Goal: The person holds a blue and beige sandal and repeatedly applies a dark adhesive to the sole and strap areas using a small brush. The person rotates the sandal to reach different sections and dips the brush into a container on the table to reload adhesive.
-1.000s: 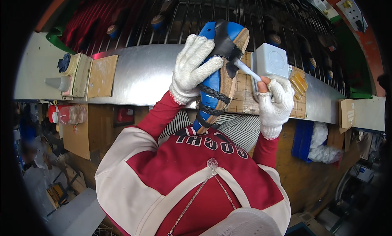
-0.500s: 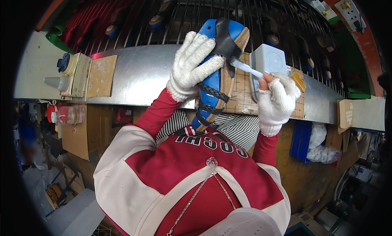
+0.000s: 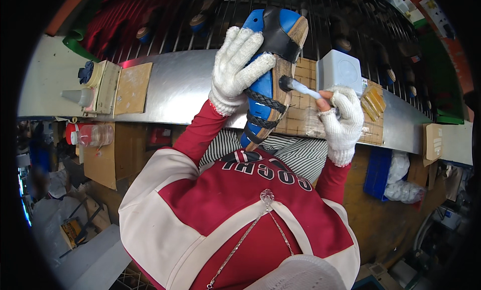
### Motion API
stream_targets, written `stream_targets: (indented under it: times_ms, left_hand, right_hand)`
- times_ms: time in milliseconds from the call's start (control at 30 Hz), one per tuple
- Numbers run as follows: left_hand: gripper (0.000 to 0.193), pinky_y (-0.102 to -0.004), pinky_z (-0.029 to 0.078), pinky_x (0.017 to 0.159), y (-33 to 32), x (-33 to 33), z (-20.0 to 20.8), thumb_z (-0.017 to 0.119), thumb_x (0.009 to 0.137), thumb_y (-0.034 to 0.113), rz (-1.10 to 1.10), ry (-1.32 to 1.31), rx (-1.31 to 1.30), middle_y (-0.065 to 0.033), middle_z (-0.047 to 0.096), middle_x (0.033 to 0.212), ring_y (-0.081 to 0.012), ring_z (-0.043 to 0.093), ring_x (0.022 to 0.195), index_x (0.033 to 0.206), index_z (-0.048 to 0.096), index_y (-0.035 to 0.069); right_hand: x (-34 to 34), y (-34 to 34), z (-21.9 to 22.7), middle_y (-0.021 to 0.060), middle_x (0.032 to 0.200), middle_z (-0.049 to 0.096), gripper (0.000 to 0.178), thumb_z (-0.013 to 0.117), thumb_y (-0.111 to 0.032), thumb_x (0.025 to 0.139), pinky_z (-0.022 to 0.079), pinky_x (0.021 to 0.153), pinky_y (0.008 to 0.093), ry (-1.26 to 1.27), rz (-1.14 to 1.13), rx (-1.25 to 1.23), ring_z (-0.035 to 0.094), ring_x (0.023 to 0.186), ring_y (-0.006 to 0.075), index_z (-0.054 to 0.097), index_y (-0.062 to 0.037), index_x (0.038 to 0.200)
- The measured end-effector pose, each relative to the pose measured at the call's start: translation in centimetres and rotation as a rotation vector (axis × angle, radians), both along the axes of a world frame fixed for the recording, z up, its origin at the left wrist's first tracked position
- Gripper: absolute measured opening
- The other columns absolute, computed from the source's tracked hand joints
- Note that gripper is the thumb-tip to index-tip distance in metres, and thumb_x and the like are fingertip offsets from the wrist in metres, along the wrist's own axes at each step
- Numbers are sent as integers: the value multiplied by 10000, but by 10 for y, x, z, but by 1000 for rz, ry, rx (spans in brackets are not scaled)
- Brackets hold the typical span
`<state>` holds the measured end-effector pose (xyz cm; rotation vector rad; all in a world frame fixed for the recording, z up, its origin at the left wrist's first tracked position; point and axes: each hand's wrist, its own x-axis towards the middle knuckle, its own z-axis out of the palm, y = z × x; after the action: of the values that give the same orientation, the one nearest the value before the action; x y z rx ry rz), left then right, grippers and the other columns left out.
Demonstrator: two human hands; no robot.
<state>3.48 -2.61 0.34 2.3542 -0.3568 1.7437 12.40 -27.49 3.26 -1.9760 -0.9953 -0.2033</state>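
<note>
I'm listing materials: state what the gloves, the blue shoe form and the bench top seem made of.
Gloves: knitted yarn, likely cotton, matte, with knit texture and ribbed cuffs. Blue shoe form: probably hard plastic, slightly glossy, evenly coloured. Bench top: apparently bare metal, brushed-looking, from its silvery, blurred reflections.

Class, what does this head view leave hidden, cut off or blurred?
Head view:
- far side of the blue foot-shaped shoe last: hidden by its own body
- rear end of the slim white brush handle: covered by the white-gloved right hand
- white rectangular socket panel: blurred
</note>
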Motion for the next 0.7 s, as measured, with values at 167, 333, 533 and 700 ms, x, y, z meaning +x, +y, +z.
stream_targets:
  times_ms: [167,333,533,700]
  left_hand:
    - [521,-588,453,1029,-2,1,-6,796,619,184,19,-3,-58,-208,648,1229,-421,639,1142,1130,714,126]
    - [506,-579,428,1075,-1,3,-11,813,654,193,31,-36,-87,-208,639,1276,-414,617,1204,1144,712,115]
    - [573,-577,406,1091,-2,6,-16,844,645,237,36,-77,-115,-214,616,1325,-416,602,1228,1187,697,122]
    - [602,-596,384,1083,-4,4,-25,829,684,290,96,-67,-167,-236,576,1369,-424,581,1242,1240,672,125]
  right_hand:
    - [-7,-2,-11,71,923,672,180,822,-149,787,462,800,332,71,6,55,616,872,232,768,-59,933]
    - [-14,-3,-18,88,928,665,183,816,-133,796,488,767,332,152,31,112,624,865,233,760,-32,938]
    - [-8,3,-24,63,947,644,171,779,-87,849,485,675,273,437,134,330,605,789,130,737,18,978]
    - [-16,25,-36,44,971,599,154,739,-92,903,451,617,209,550,-5,289,561,732,85,714,44,971]
